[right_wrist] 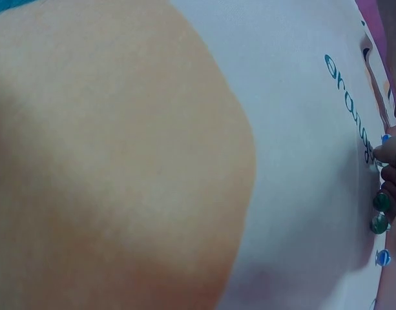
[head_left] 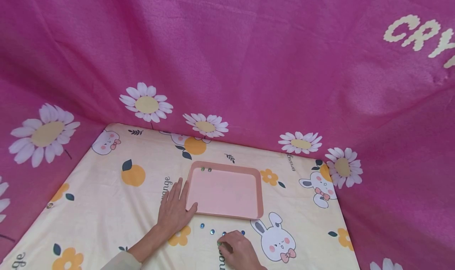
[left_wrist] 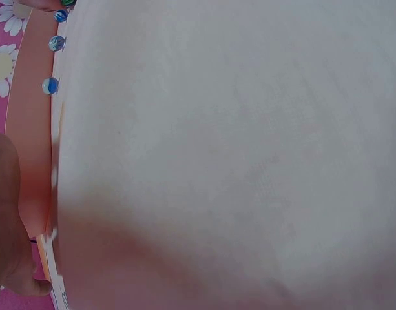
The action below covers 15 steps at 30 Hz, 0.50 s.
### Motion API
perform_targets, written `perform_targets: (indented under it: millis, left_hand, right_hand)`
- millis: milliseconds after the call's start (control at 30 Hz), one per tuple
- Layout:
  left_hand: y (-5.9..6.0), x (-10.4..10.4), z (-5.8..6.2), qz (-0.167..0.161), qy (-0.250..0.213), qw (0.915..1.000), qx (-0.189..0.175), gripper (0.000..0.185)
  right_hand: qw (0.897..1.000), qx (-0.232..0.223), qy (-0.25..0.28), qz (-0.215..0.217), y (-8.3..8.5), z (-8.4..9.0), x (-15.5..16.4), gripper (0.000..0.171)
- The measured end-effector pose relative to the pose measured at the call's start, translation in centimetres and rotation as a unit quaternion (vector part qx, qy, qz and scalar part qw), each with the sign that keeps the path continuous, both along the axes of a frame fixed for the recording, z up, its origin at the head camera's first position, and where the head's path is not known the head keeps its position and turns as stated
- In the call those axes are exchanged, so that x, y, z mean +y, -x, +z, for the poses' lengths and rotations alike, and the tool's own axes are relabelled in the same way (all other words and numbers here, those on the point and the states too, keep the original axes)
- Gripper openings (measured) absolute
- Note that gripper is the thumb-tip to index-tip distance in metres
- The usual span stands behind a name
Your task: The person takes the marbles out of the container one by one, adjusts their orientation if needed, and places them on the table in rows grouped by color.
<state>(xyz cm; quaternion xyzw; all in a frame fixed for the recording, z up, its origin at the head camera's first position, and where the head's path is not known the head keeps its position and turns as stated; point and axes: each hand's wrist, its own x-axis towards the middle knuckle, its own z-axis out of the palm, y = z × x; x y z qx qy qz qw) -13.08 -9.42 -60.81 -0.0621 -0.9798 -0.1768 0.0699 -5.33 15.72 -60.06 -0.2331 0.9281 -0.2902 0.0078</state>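
**Hand and Marble Positions at the Pink Tray**

While the right hand point(head_left: 239, 249) rests at the near edge of the table point(head_left: 106, 207), its fingers are curled down over green marbles point(head_left: 219, 243). The right wrist view shows two green marbles point(right_wrist: 380, 213) against the fingertips point(right_wrist: 388, 154); whether they are pinched or only touched cannot be determined.

Just beyond the right hand, a short row of blue marbles point(head_left: 212, 231) lies on the printed cloth, between the hand and the near rim of the tray. The left wrist view shows three of these point(left_wrist: 50, 84) in line beside the tray edge.

The left hand point(head_left: 175, 210) lies flat on the cloth to the left of the marbles, fingers straight and slightly spread, holding nothing. Its thumb touches the near-left corner of the pink tray point(head_left: 249, 214).

The tray sits at the centre of the table, right of the left hand. Two small marbles point(head_left: 205, 169) lie inside it at the far-left corner, side by side.

Behind the table, a pink cloth backdrop point(head_left: 249, 64) with daisy prints closes the far side.
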Motion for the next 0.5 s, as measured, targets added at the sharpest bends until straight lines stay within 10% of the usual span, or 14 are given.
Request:
perform_targets:
  millis: [500]
  left_hand:
    - [0.02,-0.09,0.04,-0.003,0.001,1.0000,0.004,0.083]
  right_hand:
    - [1.000,-0.004,-0.003,-0.003,0.19,0.40,0.01,0.013]
